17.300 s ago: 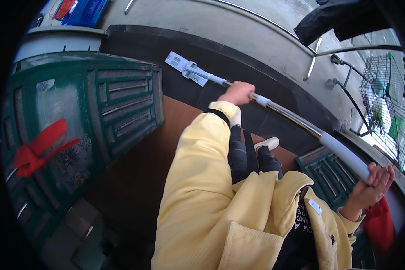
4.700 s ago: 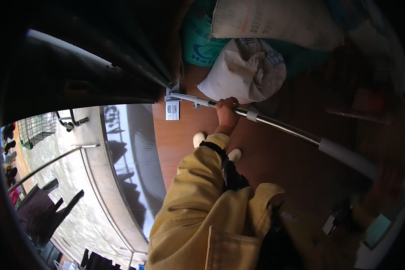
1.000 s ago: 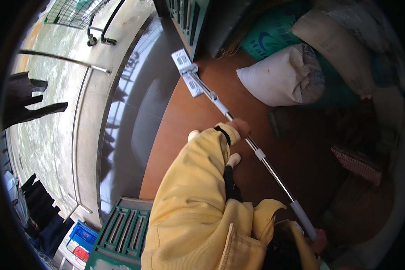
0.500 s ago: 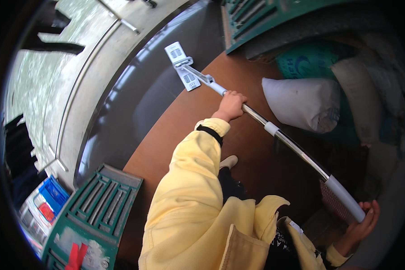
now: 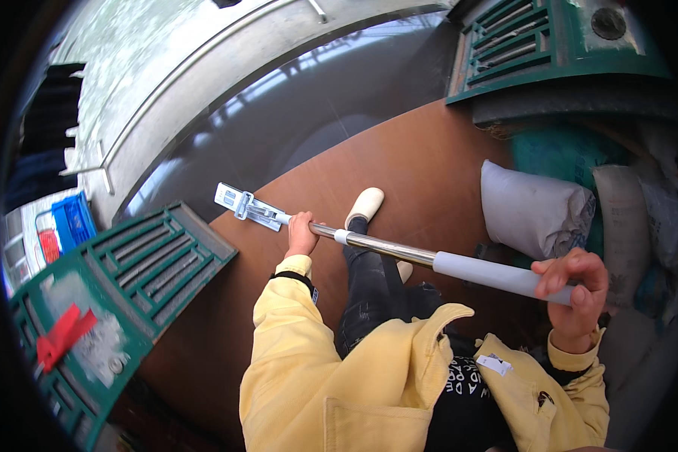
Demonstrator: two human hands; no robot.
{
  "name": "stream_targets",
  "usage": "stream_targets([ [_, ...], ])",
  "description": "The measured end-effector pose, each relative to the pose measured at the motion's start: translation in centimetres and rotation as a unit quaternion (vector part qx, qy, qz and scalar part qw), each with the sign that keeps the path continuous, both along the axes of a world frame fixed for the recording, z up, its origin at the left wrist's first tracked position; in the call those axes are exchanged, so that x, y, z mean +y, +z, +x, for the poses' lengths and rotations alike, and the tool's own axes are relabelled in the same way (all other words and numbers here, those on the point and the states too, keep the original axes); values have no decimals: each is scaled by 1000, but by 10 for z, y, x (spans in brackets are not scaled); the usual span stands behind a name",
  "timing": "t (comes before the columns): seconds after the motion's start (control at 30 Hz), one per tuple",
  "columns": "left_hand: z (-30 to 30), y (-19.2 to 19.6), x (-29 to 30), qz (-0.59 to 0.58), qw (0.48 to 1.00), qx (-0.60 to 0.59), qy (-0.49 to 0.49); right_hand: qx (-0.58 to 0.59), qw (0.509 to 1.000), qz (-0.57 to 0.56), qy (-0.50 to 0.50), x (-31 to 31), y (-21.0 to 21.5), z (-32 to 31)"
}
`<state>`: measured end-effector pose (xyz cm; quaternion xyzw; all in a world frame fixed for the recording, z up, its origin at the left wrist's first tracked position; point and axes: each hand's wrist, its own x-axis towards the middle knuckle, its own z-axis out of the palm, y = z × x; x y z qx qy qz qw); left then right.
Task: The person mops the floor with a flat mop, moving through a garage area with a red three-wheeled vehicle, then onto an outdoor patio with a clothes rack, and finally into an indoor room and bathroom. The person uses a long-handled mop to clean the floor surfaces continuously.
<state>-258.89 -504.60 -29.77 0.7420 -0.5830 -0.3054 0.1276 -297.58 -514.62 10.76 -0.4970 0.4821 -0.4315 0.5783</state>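
I hold one long metal pole with a pale grey foam sleeve and a flat silver bracket head (image 5: 399,252), and it runs across the middle of the frame from the bracket at centre left to the sleeve at centre right. My left hand (image 5: 301,235) is curled shut around the bare steel shaft just behind the bracket, fingers wrapped over the top. My right hand (image 5: 576,290) is closed on the far end of the foam sleeve, thumb and fingers pinching it from both sides. Both my sleeves are yellow. Below the pole I count two cream shoes (image 5: 365,205), one plainly seen, the other mostly hidden behind the shaft, standing on one brown smooth floor board (image 5: 422,162). Two green slatted plastic crates show: one at the lower left (image 5: 158,252) carrying a red strap, one at the upper right (image 5: 539,41). At centre right lies one white stuffed sack (image 5: 535,211), with other sacks beside it that I cannot count. One blue crate (image 5: 71,218) sits at the far left edge.
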Motion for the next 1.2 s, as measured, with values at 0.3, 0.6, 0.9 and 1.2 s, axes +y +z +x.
stream_targets([
  [0.3, -176, 11, 23, -94, 990, -5, -110, -114, 989, -52, -84, 174, 16, -146],
  [0.6, -458, 40, 69, -35, 851, -17, -523, 84, 910, -46, -404, 475, 85, -227],
  [0.9, -465, 80, 136, 18, 822, 94, -561, 565, 680, -132, -448, 537, 123, -215],
  [1.2, -169, 62, 38, -71, 934, 59, -345, 117, 932, -182, -289, 367, 63, -38],
])
